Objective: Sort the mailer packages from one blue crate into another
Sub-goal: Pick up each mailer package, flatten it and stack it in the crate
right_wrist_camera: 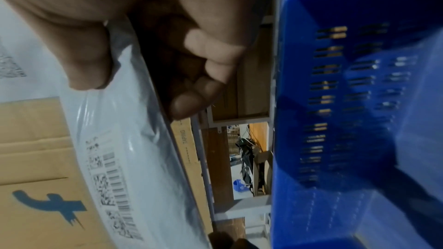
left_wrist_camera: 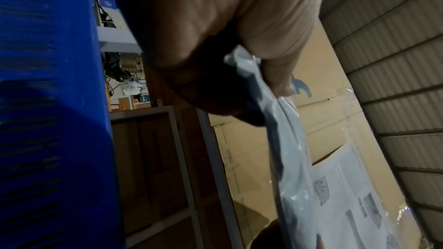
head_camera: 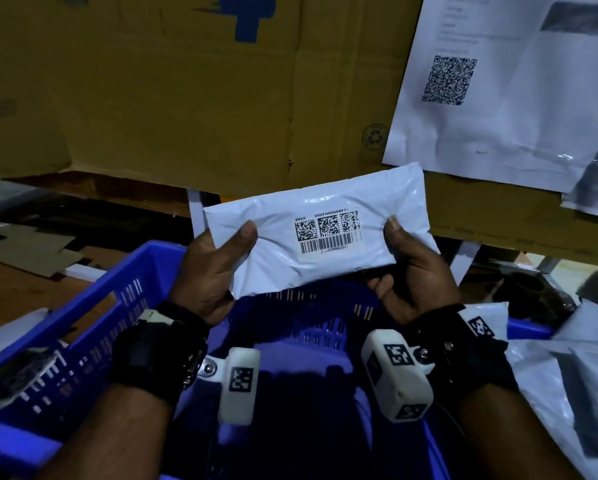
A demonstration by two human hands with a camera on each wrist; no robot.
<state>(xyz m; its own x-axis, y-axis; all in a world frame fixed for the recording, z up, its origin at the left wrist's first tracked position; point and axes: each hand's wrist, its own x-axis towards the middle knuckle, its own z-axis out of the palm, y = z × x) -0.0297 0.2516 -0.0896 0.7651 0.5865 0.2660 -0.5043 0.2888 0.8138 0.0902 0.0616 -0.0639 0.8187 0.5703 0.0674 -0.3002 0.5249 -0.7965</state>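
Head view. A white mailer package (head_camera: 316, 237) is held up above a blue crate (head_camera: 93, 306), label side toward the camera, so that its codes and barcode face the person; this looks like the reading step that decides where it goes. The left hand (head_camera: 209, 271) grips the package's left end, thumb on the front and fingers curled behind. The right hand (head_camera: 411, 271) grips the right end the same way. With 2 hands at opposite ends, the soft film is kept flat and the label legible. The crate stands directly beneath; its floor appears bare where visible. More white mailers (head_camera: 550, 375) lie at lower right, though whether they sit in a second crate cannot be told. A large cardboard box (head_camera: 169, 98) stands behind, with a printed sheet (head_camera: 481, 98) bearing a QR code hanging on it.

Left wrist view. The thumb and curled fingers (left_wrist_camera: 278, 75) pinch the crumpled edge of the package (left_wrist_camera: 287, 139), seen edge-on. The crate wall (left_wrist_camera: 48, 120) fills the left side, near the hand but apart from it.

Right wrist view. The thumb (right_wrist_camera: 91, 63) presses the labelled face of the package (right_wrist_camera: 124, 158) while the fingers (right_wrist_camera: 215, 54) fold behind it. The slotted crate wall (right_wrist_camera: 347, 120) lies close alongside, not touching.
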